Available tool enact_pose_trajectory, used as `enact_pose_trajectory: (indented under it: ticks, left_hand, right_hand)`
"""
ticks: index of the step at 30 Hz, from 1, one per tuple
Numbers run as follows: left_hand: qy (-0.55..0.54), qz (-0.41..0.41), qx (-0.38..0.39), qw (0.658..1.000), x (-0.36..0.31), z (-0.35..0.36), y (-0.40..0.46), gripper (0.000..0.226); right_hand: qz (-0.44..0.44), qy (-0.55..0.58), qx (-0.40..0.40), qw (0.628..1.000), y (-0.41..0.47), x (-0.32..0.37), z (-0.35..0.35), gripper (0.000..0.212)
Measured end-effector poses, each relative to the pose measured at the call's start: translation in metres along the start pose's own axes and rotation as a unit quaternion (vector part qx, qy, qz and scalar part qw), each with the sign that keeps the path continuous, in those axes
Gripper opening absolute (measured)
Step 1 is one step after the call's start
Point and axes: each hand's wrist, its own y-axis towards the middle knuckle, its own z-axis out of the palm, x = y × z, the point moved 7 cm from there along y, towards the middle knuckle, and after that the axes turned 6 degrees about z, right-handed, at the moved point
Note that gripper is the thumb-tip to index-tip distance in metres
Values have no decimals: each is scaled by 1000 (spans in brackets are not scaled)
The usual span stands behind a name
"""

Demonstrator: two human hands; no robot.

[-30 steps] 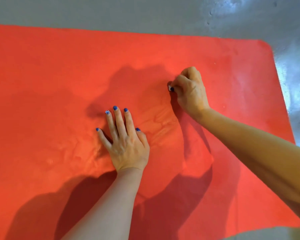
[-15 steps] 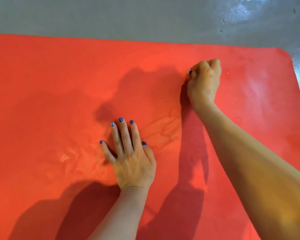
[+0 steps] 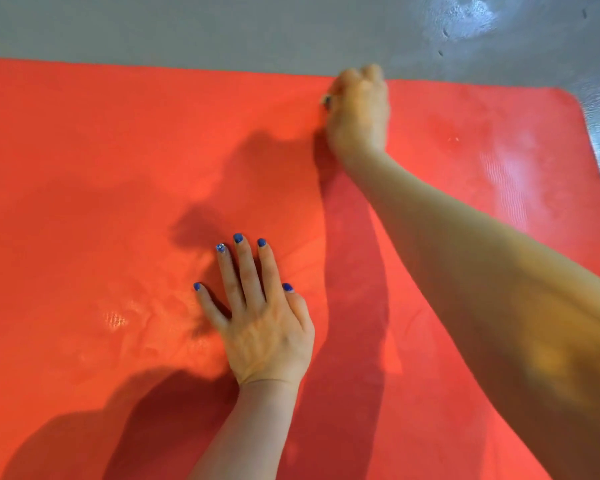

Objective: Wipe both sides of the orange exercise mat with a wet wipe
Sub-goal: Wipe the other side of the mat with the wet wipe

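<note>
So the flat orange foam exercise mat (image 3: 118, 174) is lying spread on the grey glossy floor (image 3: 222, 29), long axis running left to right, filling most of the view. The right hand (image 3: 359, 112) is balled up at the mat's far edge, and I'm guessing the wet wipe is bunched inside it, but it's blurred and I can't tell. The left hand (image 3: 264, 323) is pressing flat, fingers spread, nearer the near edge. The right one is closer to the unwiped far right corner. Count: one mat, two hands.
</note>
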Motion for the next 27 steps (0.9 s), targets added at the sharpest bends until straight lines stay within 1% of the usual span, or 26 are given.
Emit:
enact_pose_trajectory:
  ticks: [2,3,4,5,6,7,8,9,10,11,12,13,15,16,17,18,19,20,21,22,23,24,25,27]
  left_hand:
    - [0,3,-2,1000,0,-1,0,61]
    - [-1,3,-2,1000,0,-1,0,60]
    - [-3,4,-1,1000,-1,-1,1,61]
    - [-5,5,-1,1000,-1,-1,1,61]
    - [-6,4,1,1000,-1,-1,1,61]
    - [-7,5,3,1000,-1,0,0,62]
    - [-7,6,4,1000,-1,0,0,62]
    - [-8,5,6,1000,-1,1,1,63]
    - [-8,5,9,1000,-1,1,1,63]
    - [-8,3,11,1000,0,1,1,63]
    - [-8,2,10,1000,1,1,0,63]
    - [-8,2,9,1000,1,1,0,63]
    - [-3,6,6,1000,-1,0,0,62]
    - [1,8,5,1000,-1,0,0,62]
    - [6,9,4,1000,-1,-1,1,62]
    - [9,7,4,1000,-1,0,1,63]
    - [9,4,6,1000,-1,0,2,63]
    - [6,2,10,1000,-1,1,1,64]
    - [3,1,11,1000,-1,1,1,64]
    - [2,0,12,1000,-1,0,1,65]
    - [3,1,12,1000,-2,0,1,64]
    - [4,2,12,1000,-2,-1,1,64]
    - [4,2,10,1000,-2,-1,1,64]
    - [4,2,5,1000,-2,-2,2,63]
  right_hand:
    - [-123,53,89,987,-13,33,19,17]
    - [-171,54,122,976,-16,37,21,16]
    - [-196,44,134,970,-11,30,17,16]
    - [-197,28,123,972,0,17,9,17]
    - [-165,11,90,982,14,-5,-2,19]
    - [-102,-4,40,994,30,-37,-18,23]
    - [-17,-16,-9,1000,43,-72,-37,27]
    - [66,-30,-44,996,51,-103,-53,30]
    - [126,-43,-64,989,53,-122,-61,32]
    - [148,-48,-74,985,52,-126,-61,32]
    - [135,-47,-73,987,48,-119,-56,30]
    - [96,-34,-62,993,42,-106,-50,26]
    - [-24,2,-9,1000,26,-84,-40,20]
    - [-78,11,27,997,19,-80,-39,19]
    - [-112,1,52,992,18,-82,-42,19]
    - [-116,-26,56,991,24,-91,-48,20]
    - [-80,-50,38,995,34,-104,-56,21]
    - [-15,-59,6,998,44,-120,-65,23]
    - [58,-46,-26,997,50,-133,-72,24]
    - [111,-25,-53,992,50,-139,-72,26]
    - [133,-9,-71,989,42,-133,-69,27]
    - [126,2,-80,989,29,-120,-62,26]
    - [95,12,-76,992,13,-103,-53,23]
    - [-19,44,-32,998,-33,-68,-36,16]
